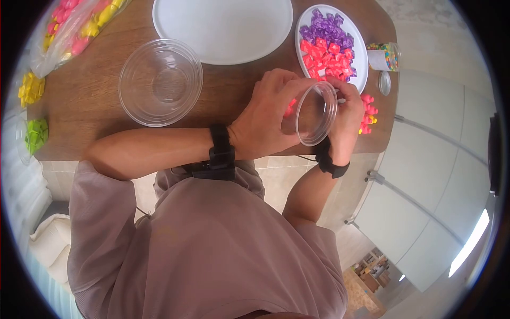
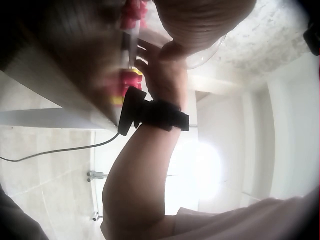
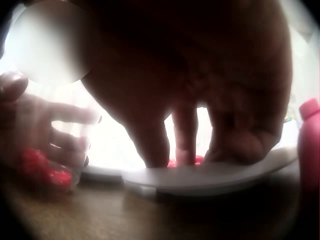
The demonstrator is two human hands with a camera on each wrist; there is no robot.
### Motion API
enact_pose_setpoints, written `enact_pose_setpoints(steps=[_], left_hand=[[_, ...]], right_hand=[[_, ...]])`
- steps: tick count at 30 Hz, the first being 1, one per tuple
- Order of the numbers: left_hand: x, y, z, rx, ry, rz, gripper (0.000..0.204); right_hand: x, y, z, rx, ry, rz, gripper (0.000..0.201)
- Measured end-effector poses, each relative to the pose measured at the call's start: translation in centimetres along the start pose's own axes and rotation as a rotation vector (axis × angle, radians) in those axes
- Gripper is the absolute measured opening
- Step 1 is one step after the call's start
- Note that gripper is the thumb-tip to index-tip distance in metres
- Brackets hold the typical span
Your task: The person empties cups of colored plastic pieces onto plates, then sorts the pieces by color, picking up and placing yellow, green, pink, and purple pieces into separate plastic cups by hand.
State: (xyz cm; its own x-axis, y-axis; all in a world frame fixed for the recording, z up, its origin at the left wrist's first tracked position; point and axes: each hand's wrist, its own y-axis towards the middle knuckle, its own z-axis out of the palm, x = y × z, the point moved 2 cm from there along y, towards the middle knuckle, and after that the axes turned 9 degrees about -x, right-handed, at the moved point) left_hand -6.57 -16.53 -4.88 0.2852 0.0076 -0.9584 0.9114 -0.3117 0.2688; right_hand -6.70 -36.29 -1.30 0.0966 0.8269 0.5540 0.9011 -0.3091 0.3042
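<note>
My left hand [image 1: 265, 117] grips a clear plastic cup [image 1: 330, 119], tilted, its mouth toward the right hand. A few red wrapped candies [image 3: 45, 170] lie at the bottom of the cup. My right hand [image 1: 345, 122] reaches over the near edge of a white oval plate [image 1: 361, 69]. In the right wrist view its fingers [image 3: 185, 135] point down, spread apart, just behind the plate's rim among red candies; their tips are hidden. The plate bears red wrapped candies [image 1: 326, 56] at the near side and purple ones [image 1: 324, 26] at the far side.
A clear bowl [image 1: 133, 85] and a large white plate [image 1: 223, 58] stand left of the hands. Pink and yellow pieces [image 1: 367, 114] lie near the table's right edge, below a jar [image 1: 382, 57] and a lid [image 1: 384, 82]. Bagged pieces [image 1: 64, 37], yellow packets [image 1: 32, 89] and green ones [image 1: 36, 135] are at left.
</note>
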Motion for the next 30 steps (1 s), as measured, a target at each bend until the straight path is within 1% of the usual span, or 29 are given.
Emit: enact_pose_setpoints(steps=[4,8,10,11,13,14,16,17,19,20,21,23,24,25,27,28,30], left_hand=[[0.2,-0.1,0.2,-0.022,0.022,0.034,0.085],[0.1,0.0,0.2,-0.002,0.009,0.004,0.085],[0.2,0.0,0.3,-0.052,-0.104,0.016,0.081],[0.3,-0.1,0.3,-0.053,-0.104,0.015,0.081],[0.3,-0.1,0.4,-0.048,-0.108,0.014,0.082],[0.4,-0.1,0.4,-0.049,-0.109,0.01,0.082],[0.5,-0.1,0.3,-0.052,-0.1,0.021,0.081],[0.5,-0.1,0.2,-0.054,-0.099,0.018,0.081],[0.2,-0.1,0.0,0.008,-0.025,-0.008,0.088],[0.2,-0.1,0.0,0.011,-0.025,-0.01,0.088],[0.2,0.0,0.1,0.003,0.0,0.0,0.088],[0.1,0.0,0.2,-0.004,0.024,0.011,0.087],[0.1,0.0,0.2,-0.005,0.021,0.006,0.087],[0.1,0.0,0.2,-0.005,0.017,0.0,0.086],[0.1,0.0,0.1,-0.005,0.032,0.024,0.086],[0.1,0.0,0.1,-0.006,0.047,0.048,0.086],[0.2,0.0,0.0,-0.006,0.041,0.052,0.085]], right_hand=[[-0.3,0.3,0.3,-0.017,-0.019,0.057,0.023],[0.4,0.4,0.3,0.006,-0.024,0.08,0.021],[0.1,0.7,0.4,-0.025,-0.021,0.11,0.019],[0.3,0.6,0.3,-0.024,-0.021,0.11,0.019],[1.4,0.5,0.0,-0.037,0.105,0.207,0.017],[1.2,0.3,-0.1,-0.034,0.104,0.208,0.017],[0.6,0.0,-0.7,-0.201,0.233,0.17,0.016],[0.7,-0.3,-1.2,-0.198,0.234,0.17,0.016],[2.2,-0.8,-3.1,-0.259,0.599,0.203,0.018],[3.4,-1.2,-4.0,-0.228,0.679,0.182,0.021],[3.8,-1.6,-4.9,-0.229,0.676,0.186,0.021],[4.2,-2.0,-6.1,0.011,0.687,0.155,0.021],[4.4,-2.1,-6.5,0.128,0.645,0.111,0.019],[4.4,-2.1,-6.5,0.126,0.644,0.111,0.019],[3.8,-1.9,-6.2,-0.033,0.559,0.184,0.017],[3.5,-1.6,-5.8,-0.034,0.558,0.182,0.017],[2.3,-0.6,-4.7,-0.143,0.361,0.297,0.015]])
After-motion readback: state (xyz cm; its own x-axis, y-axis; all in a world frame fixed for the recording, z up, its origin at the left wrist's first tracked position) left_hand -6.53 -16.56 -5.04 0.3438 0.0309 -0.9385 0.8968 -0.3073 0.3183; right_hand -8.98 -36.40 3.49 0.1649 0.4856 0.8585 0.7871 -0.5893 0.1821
